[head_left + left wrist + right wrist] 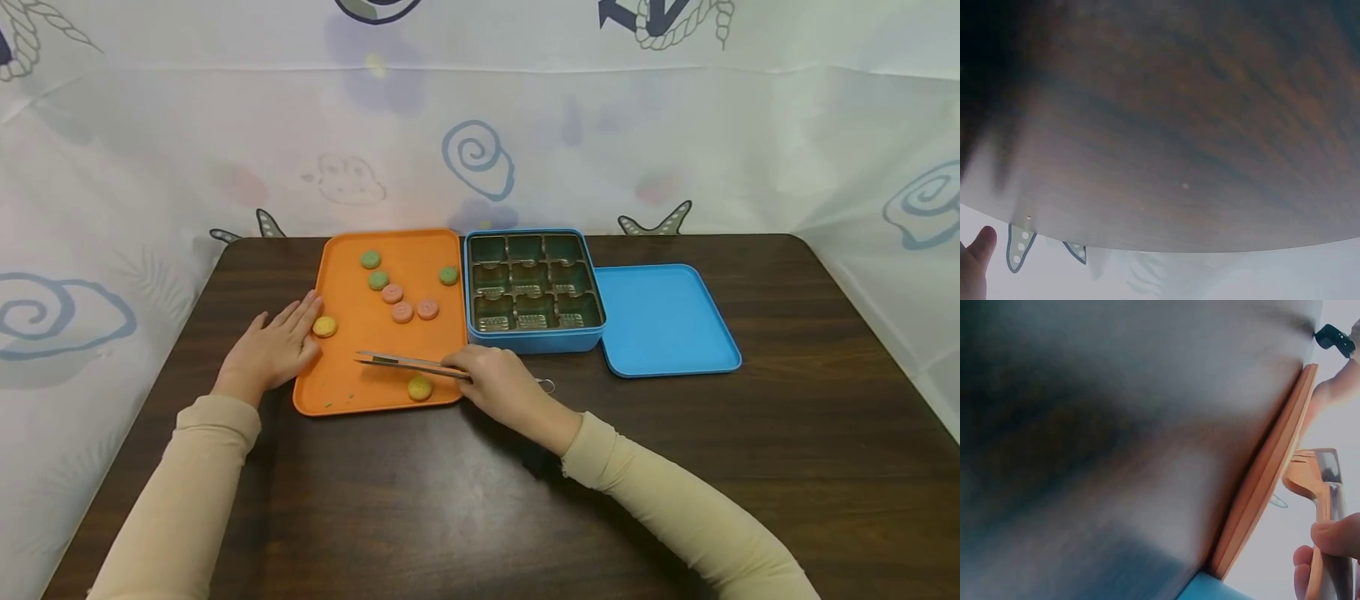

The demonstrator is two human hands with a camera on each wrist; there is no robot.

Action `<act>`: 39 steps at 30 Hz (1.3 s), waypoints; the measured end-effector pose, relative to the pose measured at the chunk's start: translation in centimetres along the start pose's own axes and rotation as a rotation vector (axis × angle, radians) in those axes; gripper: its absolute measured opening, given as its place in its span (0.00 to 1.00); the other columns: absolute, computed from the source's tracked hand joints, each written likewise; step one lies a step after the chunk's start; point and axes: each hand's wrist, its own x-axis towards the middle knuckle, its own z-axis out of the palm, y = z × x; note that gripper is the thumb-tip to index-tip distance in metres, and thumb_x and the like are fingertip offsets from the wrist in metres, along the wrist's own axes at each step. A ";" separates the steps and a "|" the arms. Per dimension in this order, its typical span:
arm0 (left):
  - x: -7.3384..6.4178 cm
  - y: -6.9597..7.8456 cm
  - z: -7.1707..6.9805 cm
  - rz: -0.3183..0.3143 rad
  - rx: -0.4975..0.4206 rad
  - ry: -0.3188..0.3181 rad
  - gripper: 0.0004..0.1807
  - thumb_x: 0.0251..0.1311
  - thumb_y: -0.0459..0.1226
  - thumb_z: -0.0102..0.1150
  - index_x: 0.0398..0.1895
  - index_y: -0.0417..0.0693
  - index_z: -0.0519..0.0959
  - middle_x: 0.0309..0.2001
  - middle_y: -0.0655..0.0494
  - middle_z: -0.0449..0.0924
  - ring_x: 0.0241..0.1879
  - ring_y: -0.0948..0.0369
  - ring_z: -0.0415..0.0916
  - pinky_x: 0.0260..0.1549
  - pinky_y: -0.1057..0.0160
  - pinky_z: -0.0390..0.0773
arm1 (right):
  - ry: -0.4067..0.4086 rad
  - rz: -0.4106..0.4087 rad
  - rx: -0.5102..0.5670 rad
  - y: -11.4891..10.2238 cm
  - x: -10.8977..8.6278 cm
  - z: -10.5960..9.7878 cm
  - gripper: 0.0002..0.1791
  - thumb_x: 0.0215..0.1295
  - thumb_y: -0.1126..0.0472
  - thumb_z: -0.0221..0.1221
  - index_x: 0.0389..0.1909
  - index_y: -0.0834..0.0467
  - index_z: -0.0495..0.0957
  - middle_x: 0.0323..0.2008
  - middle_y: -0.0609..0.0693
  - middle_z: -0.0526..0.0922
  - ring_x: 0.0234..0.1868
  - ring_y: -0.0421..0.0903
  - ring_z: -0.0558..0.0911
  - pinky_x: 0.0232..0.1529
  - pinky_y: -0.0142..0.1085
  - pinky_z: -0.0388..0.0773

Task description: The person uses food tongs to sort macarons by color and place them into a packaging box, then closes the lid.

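My right hand (506, 387) grips a pair of metal tongs (408, 364) over the front right of the orange tray (367, 367). In the right wrist view, the thumb lies along the tongs (1329, 494), and their head has fork-like slots. The tips are apart, pointing left, with nothing seen between them; a yellow cookie (420, 387) lies just in front of the tongs. My left hand (273, 350), fingers straight, rests at the tray's left edge beside another yellow cookie (325, 326). Three green cookies (378, 281) and three pink cookies (402, 312) lie farther back on the tray.
Right of the tray stands a blue box (536, 342) with a clear divided insert (528, 282) of several compartments. A flat blue lid (667, 321) lies to its right. The dark wooden table (360, 500) ends at a patterned white cloth (570, 150) behind.
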 end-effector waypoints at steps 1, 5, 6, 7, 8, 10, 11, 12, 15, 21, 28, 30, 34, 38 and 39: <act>-0.1 0.0 0.0 -0.001 0.001 -0.003 0.36 0.69 0.47 0.23 0.76 0.42 0.37 0.78 0.45 0.37 0.75 0.43 0.41 0.69 0.33 0.41 | 0.010 -0.010 -0.006 0.0 0.0 -0.1 0.14 0.55 0.68 0.65 0.44 0.59 0.83 0.36 0.51 0.86 0.35 0.46 0.85 0.37 0.38 0.83; -0.2 -0.2 -0.1 -0.002 0.004 -0.010 0.36 0.69 0.47 0.23 0.76 0.42 0.37 0.77 0.44 0.37 0.75 0.42 0.42 0.69 0.33 0.42 | 0.071 -0.053 -0.039 0.1 -0.1 -0.6 0.14 0.55 0.69 0.65 0.43 0.59 0.83 0.34 0.51 0.86 0.32 0.44 0.85 0.34 0.35 0.83; -0.3 -0.2 -0.1 -0.001 0.005 -0.009 0.36 0.69 0.47 0.23 0.76 0.42 0.37 0.77 0.44 0.37 0.75 0.42 0.42 0.69 0.33 0.42 | 0.091 -0.064 -0.048 0.1 -0.1 -0.8 0.14 0.55 0.69 0.65 0.43 0.59 0.83 0.33 0.51 0.86 0.32 0.43 0.84 0.34 0.34 0.83; -0.3 -0.3 0.0 -0.001 0.006 -0.007 0.35 0.69 0.47 0.23 0.76 0.42 0.37 0.77 0.44 0.37 0.75 0.42 0.42 0.69 0.33 0.42 | 0.110 -0.075 -0.056 0.1 -0.1 -1.0 0.13 0.55 0.70 0.64 0.43 0.59 0.83 0.32 0.50 0.85 0.30 0.42 0.84 0.33 0.33 0.82; -0.3 -0.3 0.0 -0.001 0.006 -0.004 0.35 0.69 0.46 0.23 0.76 0.42 0.37 0.77 0.44 0.38 0.75 0.42 0.42 0.69 0.33 0.42 | 0.132 -0.084 -0.056 0.2 -0.1 -1.2 0.13 0.54 0.70 0.64 0.42 0.59 0.83 0.32 0.51 0.85 0.30 0.42 0.84 0.32 0.33 0.82; -0.3 -0.3 0.0 -0.003 0.003 0.000 0.35 0.69 0.46 0.24 0.76 0.42 0.38 0.77 0.44 0.38 0.75 0.43 0.42 0.69 0.33 0.43 | 0.174 -0.102 -0.068 0.3 -0.1 -1.7 0.13 0.54 0.70 0.64 0.42 0.60 0.83 0.32 0.51 0.86 0.29 0.42 0.83 0.32 0.33 0.82; -0.4 -0.3 0.0 -0.004 0.003 0.002 0.35 0.69 0.46 0.24 0.76 0.41 0.38 0.77 0.44 0.38 0.75 0.43 0.42 0.69 0.33 0.43 | 0.194 -0.105 -0.072 0.4 -0.1 -2.0 0.13 0.54 0.70 0.65 0.42 0.60 0.84 0.32 0.51 0.86 0.30 0.42 0.84 0.32 0.33 0.82; -0.4 -0.3 0.1 -0.003 0.003 0.005 0.35 0.69 0.46 0.24 0.76 0.41 0.38 0.77 0.44 0.38 0.75 0.43 0.43 0.69 0.33 0.43 | 0.210 -0.107 -0.071 0.5 -0.1 -2.3 0.14 0.53 0.70 0.65 0.42 0.60 0.84 0.33 0.52 0.86 0.30 0.42 0.84 0.32 0.33 0.82; -0.4 -0.3 0.0 -0.005 0.001 0.011 0.35 0.69 0.46 0.25 0.76 0.41 0.39 0.77 0.44 0.38 0.75 0.42 0.43 0.69 0.33 0.43 | 0.252 -0.090 -0.073 0.9 -0.1 -3.4 0.15 0.52 0.71 0.66 0.43 0.61 0.84 0.34 0.52 0.86 0.29 0.44 0.84 0.31 0.33 0.82; -0.3 -0.3 0.0 0.002 0.010 0.010 0.35 0.69 0.46 0.25 0.76 0.41 0.39 0.77 0.44 0.38 0.75 0.43 0.42 0.69 0.33 0.43 | 0.309 -0.005 -0.126 2.4 -0.6 -6.0 0.17 0.52 0.71 0.66 0.45 0.61 0.83 0.34 0.55 0.85 0.29 0.47 0.83 0.28 0.35 0.80; -0.2 -0.1 -0.2 0.006 0.001 0.003 0.35 0.69 0.46 0.24 0.76 0.42 0.38 0.77 0.44 0.38 0.75 0.43 0.42 0.69 0.33 0.42 | 0.352 0.104 -0.180 5.1 -1.7 -8.8 0.17 0.55 0.72 0.63 0.48 0.64 0.82 0.39 0.61 0.85 0.31 0.52 0.85 0.28 0.40 0.81; -0.1 -0.1 -0.2 0.006 -0.004 0.003 0.35 0.69 0.46 0.24 0.76 0.41 0.38 0.77 0.44 0.38 0.75 0.43 0.42 0.69 0.33 0.42 | 0.371 0.135 -0.195 6.1 -2.0 -9.3 0.17 0.56 0.73 0.63 0.48 0.64 0.81 0.39 0.62 0.85 0.31 0.53 0.85 0.27 0.41 0.80; -0.1 0.0 -0.2 0.007 -0.004 0.001 0.35 0.69 0.46 0.24 0.76 0.41 0.38 0.77 0.43 0.38 0.75 0.43 0.42 0.69 0.33 0.43 | 0.413 0.181 -0.231 8.1 -2.7 -10.2 0.16 0.57 0.73 0.62 0.48 0.65 0.81 0.38 0.63 0.85 0.32 0.55 0.85 0.26 0.43 0.79; -0.1 0.0 -0.1 0.005 0.002 0.000 0.35 0.69 0.46 0.24 0.76 0.41 0.37 0.77 0.43 0.38 0.75 0.43 0.42 0.69 0.33 0.43 | 0.427 0.230 -0.247 9.7 -3.2 -10.7 0.15 0.57 0.74 0.60 0.47 0.67 0.82 0.37 0.65 0.84 0.35 0.57 0.85 0.30 0.46 0.81; -0.1 0.0 -0.1 0.005 0.001 0.000 0.35 0.69 0.46 0.24 0.76 0.41 0.37 0.77 0.43 0.38 0.75 0.43 0.42 0.69 0.33 0.43 | 0.424 0.244 -0.250 10.1 -3.3 -10.7 0.15 0.57 0.74 0.60 0.47 0.68 0.81 0.37 0.65 0.84 0.35 0.58 0.85 0.31 0.47 0.81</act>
